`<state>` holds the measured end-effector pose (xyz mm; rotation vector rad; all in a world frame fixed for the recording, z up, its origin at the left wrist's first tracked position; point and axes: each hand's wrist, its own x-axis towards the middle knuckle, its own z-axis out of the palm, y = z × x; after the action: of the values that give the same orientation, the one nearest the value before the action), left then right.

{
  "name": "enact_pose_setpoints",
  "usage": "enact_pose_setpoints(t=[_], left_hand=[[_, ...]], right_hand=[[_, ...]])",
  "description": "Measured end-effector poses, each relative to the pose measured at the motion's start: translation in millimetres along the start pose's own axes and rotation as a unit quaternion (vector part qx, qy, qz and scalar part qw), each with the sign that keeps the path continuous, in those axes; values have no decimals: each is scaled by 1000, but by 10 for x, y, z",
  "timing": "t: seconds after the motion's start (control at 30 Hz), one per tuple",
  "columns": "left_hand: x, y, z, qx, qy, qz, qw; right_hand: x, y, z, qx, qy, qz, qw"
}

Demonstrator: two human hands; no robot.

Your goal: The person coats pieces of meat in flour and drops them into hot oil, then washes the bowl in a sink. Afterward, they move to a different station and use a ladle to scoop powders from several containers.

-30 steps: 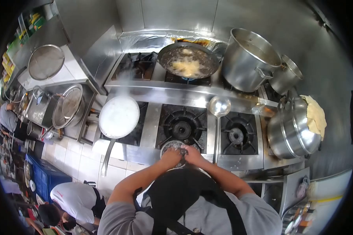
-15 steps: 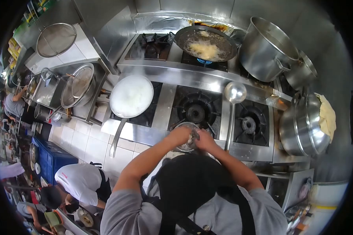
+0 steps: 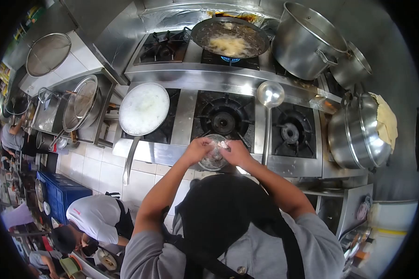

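A round metal bowl (image 3: 212, 163) with pale, floury-looking contents sits at the front edge of the stove, right before me. My left hand (image 3: 199, 150) is over the bowl's left side, fingers bent inward and pressed together; what they hold is too small to make out. On the other side, my right hand (image 3: 236, 152) pinches a small whitish coated piece (image 3: 224, 144) above the bowl. The fingertips of the two hands are close but apart.
Pale pieces fry in a wok (image 3: 230, 39) of oil over a blue flame. A white-filled pan (image 3: 144, 109) stands left, its handle (image 3: 130, 160) jutting forward. A ladle (image 3: 270, 95) lies right of the middle burner (image 3: 223, 122). Large pots (image 3: 307, 44) stand right. A person (image 3: 97, 218) bends over at left.
My hands were together over the bowl around a greyish piece; now they are slightly apart, with a whitish piece at my right fingers. The whole view has shifted a little.
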<state>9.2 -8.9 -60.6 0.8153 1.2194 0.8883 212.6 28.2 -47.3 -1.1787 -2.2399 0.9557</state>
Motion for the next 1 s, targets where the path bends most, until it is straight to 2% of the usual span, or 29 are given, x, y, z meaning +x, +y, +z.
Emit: enact_pose_setpoints(t=[0.07, 0.17, 0.2, 0.27, 0.3, 0.33, 0.37, 0.4, 0.47, 0.57, 0.6, 0.63, 0.7, 0.77, 0.8, 0.83, 0.9, 0.93, 0.97, 1.0], left_hand=[[14, -73, -22, 119, -5, 2, 993], [-85, 63, 65, 171, 12, 7, 985], [-59, 16, 55, 169, 12, 9, 985], [4, -136, -2, 54, -5, 41, 998], [-16, -146, -6, 53, -4, 45, 998], [-32, -156, -10, -113, -34, 19, 993], [-20, -151, -11, -275, -64, -7, 959], [-72, -20, 46, -276, -65, -3, 959], [-271, 321, 218, -337, -77, -54, 937], [-71, 77, 204, -323, -61, -59, 943], [-40, 42, 222, -323, -44, -56, 944], [-31, 38, 244, -320, -51, -47, 945], [-31, 8, 278, -329, 1, -99, 939], [60, -164, 273, -304, -6, -92, 948], [-107, 144, 449, -347, 42, -97, 932], [-39, 98, 414, -343, 39, -95, 934], [48, 23, 326, -324, -4, -131, 937], [38, 99, 385, -267, 53, -148, 951], [90, 121, 345, -262, 52, -147, 952], [114, 213, 306, -154, 62, -80, 983]], right_hand=[[1, -70, -59, 12, -2, -2, 1000], [17, -166, -134, 12, -13, 15, 1000], [30, -206, -169, 56, -29, 25, 998], [57, -305, -247, 97, -43, 31, 994], [60, -362, -287, 138, -54, 22, 989], [69, -401, -306, 177, -65, 12, 982], [90, -418, -296, 173, -65, 9, 983], [109, -435, -268, 248, -67, 16, 966], [137, -512, -231, 363, -76, 36, 928], [171, -446, -110, 335, -93, 37, 937], [179, -547, -185, 345, -136, 102, 923], [178, -478, -137, 330, -118, 79, 933], [145, -380, -82, 197, -53, -14, 979], [106, -545, -203, 208, -64, -7, 976], [102, -534, -208, 160, -42, -42, 985], [96, -519, -218, 160, -37, -44, 985], [107, -503, -232, 291, -20, -14, 956], [125, -473, -283, 293, -27, 23, 956], [129, -416, -317, 295, -22, 21, 955], [121, -375, -356, 320, -12, 40, 947]])
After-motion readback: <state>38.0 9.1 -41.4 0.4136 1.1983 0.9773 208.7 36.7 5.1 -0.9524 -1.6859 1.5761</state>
